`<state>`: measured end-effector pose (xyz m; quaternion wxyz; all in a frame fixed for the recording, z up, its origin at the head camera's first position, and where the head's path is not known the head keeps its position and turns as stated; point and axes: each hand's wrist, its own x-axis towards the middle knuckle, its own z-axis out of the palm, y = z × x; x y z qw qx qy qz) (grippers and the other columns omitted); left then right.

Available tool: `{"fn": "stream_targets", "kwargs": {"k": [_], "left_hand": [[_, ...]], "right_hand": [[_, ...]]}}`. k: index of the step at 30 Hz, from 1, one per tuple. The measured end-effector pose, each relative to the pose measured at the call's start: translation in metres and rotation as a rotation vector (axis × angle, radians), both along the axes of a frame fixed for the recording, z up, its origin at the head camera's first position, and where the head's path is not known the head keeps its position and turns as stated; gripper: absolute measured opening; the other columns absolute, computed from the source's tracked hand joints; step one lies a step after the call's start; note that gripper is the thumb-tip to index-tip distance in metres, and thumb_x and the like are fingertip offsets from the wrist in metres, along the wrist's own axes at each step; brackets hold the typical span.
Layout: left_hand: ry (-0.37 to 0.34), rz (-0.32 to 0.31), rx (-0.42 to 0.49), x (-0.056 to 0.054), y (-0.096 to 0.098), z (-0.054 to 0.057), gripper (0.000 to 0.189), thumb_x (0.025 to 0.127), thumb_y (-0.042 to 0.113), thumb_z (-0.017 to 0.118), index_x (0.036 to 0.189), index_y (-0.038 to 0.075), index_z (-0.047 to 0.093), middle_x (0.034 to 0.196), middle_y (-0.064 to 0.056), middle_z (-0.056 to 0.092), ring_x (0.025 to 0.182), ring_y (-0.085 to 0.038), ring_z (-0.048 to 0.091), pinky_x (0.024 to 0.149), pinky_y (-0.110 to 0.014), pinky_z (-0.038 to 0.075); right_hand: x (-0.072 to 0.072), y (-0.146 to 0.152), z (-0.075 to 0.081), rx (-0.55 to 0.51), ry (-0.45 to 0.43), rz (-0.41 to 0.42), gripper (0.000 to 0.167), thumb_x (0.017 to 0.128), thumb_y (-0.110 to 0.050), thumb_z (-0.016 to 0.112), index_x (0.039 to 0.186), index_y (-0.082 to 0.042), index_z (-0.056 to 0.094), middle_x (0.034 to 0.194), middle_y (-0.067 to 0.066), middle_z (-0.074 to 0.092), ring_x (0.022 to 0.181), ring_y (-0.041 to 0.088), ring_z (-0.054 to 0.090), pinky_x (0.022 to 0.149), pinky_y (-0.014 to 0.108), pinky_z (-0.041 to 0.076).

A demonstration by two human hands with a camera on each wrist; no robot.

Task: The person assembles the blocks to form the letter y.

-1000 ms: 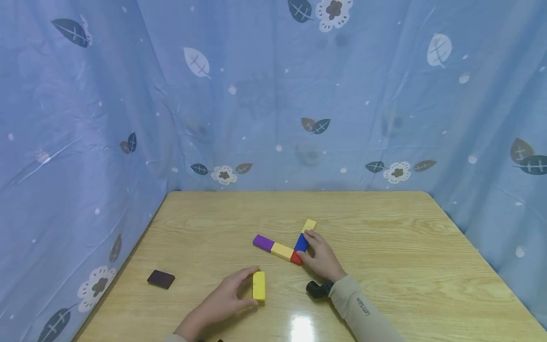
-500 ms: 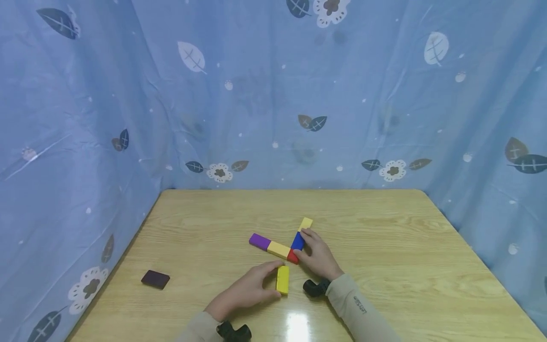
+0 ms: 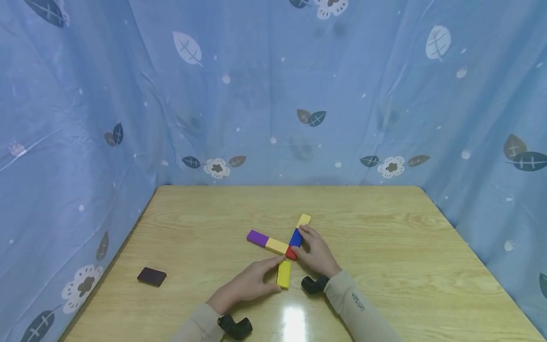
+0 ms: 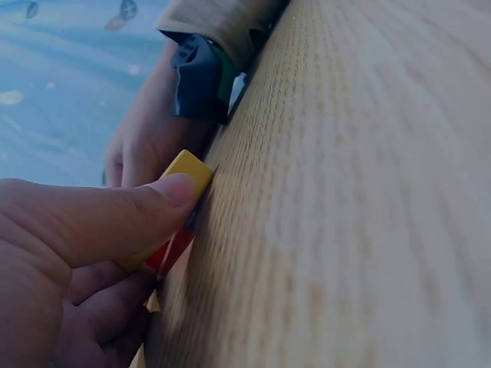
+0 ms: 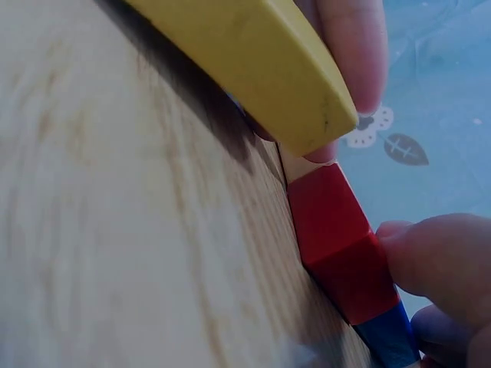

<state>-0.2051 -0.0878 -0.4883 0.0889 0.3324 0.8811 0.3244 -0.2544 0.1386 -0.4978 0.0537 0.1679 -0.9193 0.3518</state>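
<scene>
My left hand (image 3: 249, 282) pinches a bright yellow block (image 3: 284, 274) by its ends, thumb at the near end, a finger at the far end. In the right wrist view that block (image 5: 253, 69) is tilted close over the table, its end right by a red block (image 5: 341, 238). The red block is the corner of a V of blocks: pale yellow (image 3: 277, 246) and purple (image 3: 258, 238) run left, blue (image 3: 295, 238) and another pale yellow block (image 3: 304, 220) run back. My right hand (image 3: 318, 254) holds this corner, thumb on the red block, fingers along the blue one.
A dark brown block (image 3: 151, 276) lies alone on the left of the wooden table (image 3: 363, 223). Black wrist devices (image 3: 314, 285) sit low beside both hands. Blue patterned curtain (image 3: 273, 95) encloses the table's back and sides.
My left hand has carried the bright yellow block rightward, then slightly farther back, up to the red block. The right hand stays at the V's corner. The head view has shifted slightly.
</scene>
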Motion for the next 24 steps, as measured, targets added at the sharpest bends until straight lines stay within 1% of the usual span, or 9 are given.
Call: {"fn": "stream_targets", "kwargs": {"k": [5,8,12,16,20,24], "left_hand": [[0.020,-0.023,-0.004,-0.0018,0.0004,0.0020,0.074,0.088,0.035,0.066,0.148,0.009,0.032,0.150,-0.006,0.038,0.138,-0.023,0.037,0.113,-0.041,0.033],[0.017,-0.033,-0.008,-0.0014,0.0005,0.0026,0.074,0.089,0.036,0.064,0.148,0.006,0.031,0.151,-0.006,0.036,0.138,-0.023,0.036,0.113,-0.040,0.033],[0.012,-0.039,-0.012,0.0000,0.0008,0.0030,0.073,0.090,0.036,0.063,0.148,0.005,0.029,0.151,-0.006,0.034,0.138,-0.022,0.036,0.113,-0.039,0.033],[0.023,-0.041,-0.023,0.0012,0.0014,0.0030,0.072,0.091,0.035,0.062,0.147,0.004,0.030,0.151,-0.008,0.033,0.138,-0.023,0.036,0.113,-0.039,0.034],[0.019,-0.029,-0.031,0.0024,0.0019,0.0034,0.071,0.091,0.034,0.061,0.147,0.003,0.030,0.151,-0.008,0.033,0.138,-0.023,0.036,0.113,-0.039,0.034],[0.022,0.004,-0.040,0.0040,0.0032,0.0045,0.066,0.094,0.030,0.058,0.147,0.003,0.030,0.151,-0.008,0.033,0.138,-0.023,0.036,0.112,-0.040,0.034]], "right_hand": [[-0.0009,0.0004,0.0015,-0.009,0.011,0.004,0.061,0.090,-0.030,0.065,0.138,0.001,0.046,0.148,0.016,0.039,0.137,0.035,0.035,0.112,0.051,0.032],[-0.0008,0.0004,0.0015,-0.015,0.017,0.008,0.061,0.090,-0.029,0.065,0.138,0.001,0.046,0.147,0.016,0.039,0.136,0.035,0.037,0.111,0.050,0.033],[0.0000,0.0002,0.0015,-0.034,0.021,0.018,0.061,0.089,-0.029,0.066,0.138,0.002,0.046,0.147,0.015,0.040,0.136,0.034,0.037,0.112,0.049,0.033],[0.0008,0.0002,0.0004,-0.037,0.029,0.022,0.061,0.089,-0.029,0.067,0.138,0.002,0.046,0.147,0.014,0.040,0.136,0.034,0.037,0.112,0.049,0.033],[0.0004,0.0003,0.0000,-0.028,0.026,0.020,0.062,0.089,-0.030,0.066,0.138,0.001,0.045,0.148,0.014,0.039,0.137,0.034,0.037,0.112,0.049,0.033],[-0.0005,0.0002,0.0017,-0.025,0.008,0.015,0.062,0.090,-0.030,0.065,0.139,0.000,0.045,0.148,0.015,0.038,0.137,0.034,0.036,0.112,0.050,0.032]]}}
